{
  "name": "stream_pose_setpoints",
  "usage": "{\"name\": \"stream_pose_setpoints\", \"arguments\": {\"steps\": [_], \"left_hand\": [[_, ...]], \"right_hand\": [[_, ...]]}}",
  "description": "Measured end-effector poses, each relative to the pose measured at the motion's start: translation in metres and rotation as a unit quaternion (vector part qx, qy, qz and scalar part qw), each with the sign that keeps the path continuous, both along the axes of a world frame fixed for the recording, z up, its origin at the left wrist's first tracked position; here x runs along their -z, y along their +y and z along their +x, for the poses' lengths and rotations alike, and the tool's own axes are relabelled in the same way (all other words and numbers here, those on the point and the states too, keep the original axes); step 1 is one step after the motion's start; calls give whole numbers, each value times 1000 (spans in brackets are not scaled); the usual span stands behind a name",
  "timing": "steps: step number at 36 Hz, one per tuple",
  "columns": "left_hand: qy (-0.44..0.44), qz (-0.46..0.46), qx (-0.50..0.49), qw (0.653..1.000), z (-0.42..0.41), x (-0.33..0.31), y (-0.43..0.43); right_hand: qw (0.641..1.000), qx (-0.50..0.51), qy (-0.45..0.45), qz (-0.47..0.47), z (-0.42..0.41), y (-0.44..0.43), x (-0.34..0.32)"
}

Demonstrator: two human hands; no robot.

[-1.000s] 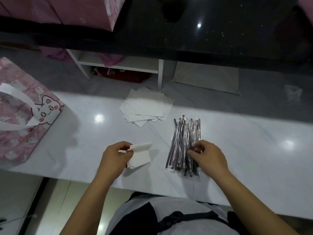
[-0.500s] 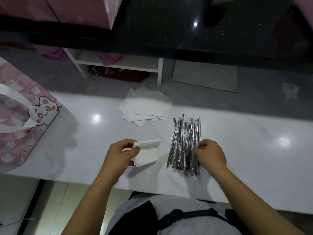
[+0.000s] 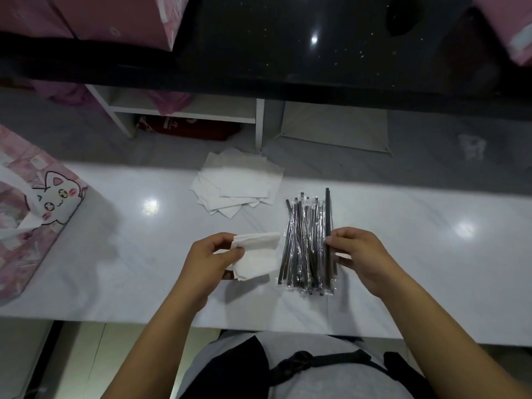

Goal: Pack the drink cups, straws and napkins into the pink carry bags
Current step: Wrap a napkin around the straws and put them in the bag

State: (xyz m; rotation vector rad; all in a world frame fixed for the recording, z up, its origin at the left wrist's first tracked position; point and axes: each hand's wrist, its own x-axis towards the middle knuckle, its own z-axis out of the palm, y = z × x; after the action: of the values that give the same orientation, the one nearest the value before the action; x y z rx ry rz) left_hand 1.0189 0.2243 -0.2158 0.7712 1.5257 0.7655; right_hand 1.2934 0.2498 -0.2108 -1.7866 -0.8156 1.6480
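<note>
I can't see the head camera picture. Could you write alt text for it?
A person's left hand holds a folded white paper napkin while the right hand pinches one black plastic-wrapped straw from a pile of wrapped straws on a glossy white counter. A loose stack of white napkins lies behind, and a pink cat-print carry bag stands at far left.

Head-worn view — steeply downward, close over counter (image 3: pixel 121 263)

We note the counter (image 3: pixel 115 254) as glossy white stone-look, smooth, with 2 lamp glares; the upper ledge (image 3: pixel 288 61) glossy black, speckled; the napkin stack (image 3: pixel 239 185) matt white paper; the folded napkin (image 3: pixel 256 254) softer, faintly crinkled paper; the straws (image 3: pixel 305 249) dark, in clear shiny plastic wrap; the pink bag (image 3: pixel 28 226) matt, printed.
</note>
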Motion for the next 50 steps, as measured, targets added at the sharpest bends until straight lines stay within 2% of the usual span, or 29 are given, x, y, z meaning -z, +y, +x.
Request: {"name": "stream_pose_setpoints", "arguments": {"steps": [5, 9, 15, 17, 20, 23, 25, 30, 36, 40, 43, 50], "left_hand": [[-65, -11, -13, 998, 7, -6, 3], [-82, -15, -5, 996, 14, -8, 5], [-119, -22, 31, 992, 25, -16, 6], [-126, -25, 45, 991, 28, -18, 7], [-122, -24, 62, 990, 31, -21, 7], [-120, -11, 92, 988, 31, -25, 8], [-120, 0, 129, 984, 31, -29, 8], [-151, -11, 153, 977, 31, -35, 8], [-300, -42, 52, 952, 34, -35, 1], [-267, -47, 65, 960, 41, -26, -8], [-275, -41, 65, 958, 50, -25, -13], [-288, -25, 36, 957, 63, -28, -14]], "right_hand": [[999, -28, 19, 35, -10, -3, -17], [996, -58, 15, 68, -21, -6, -30], [980, -167, -39, 100, -33, -7, -44], [964, -211, -100, 128, -36, -4, -47], [918, -295, -195, 180, -39, 1, -50], [884, -356, -228, 201, -41, 5, -56], [877, -381, -228, 184, -42, 6, -60], [924, -328, -153, 125, -41, 4, -60], [962, -224, -92, 126, -34, -3, -52], [975, -181, -49, 121, -33, -6, -51], [978, -158, -39, 132, -34, -8, -52], [975, -133, -52, 172, -32, -15, -51]]}}
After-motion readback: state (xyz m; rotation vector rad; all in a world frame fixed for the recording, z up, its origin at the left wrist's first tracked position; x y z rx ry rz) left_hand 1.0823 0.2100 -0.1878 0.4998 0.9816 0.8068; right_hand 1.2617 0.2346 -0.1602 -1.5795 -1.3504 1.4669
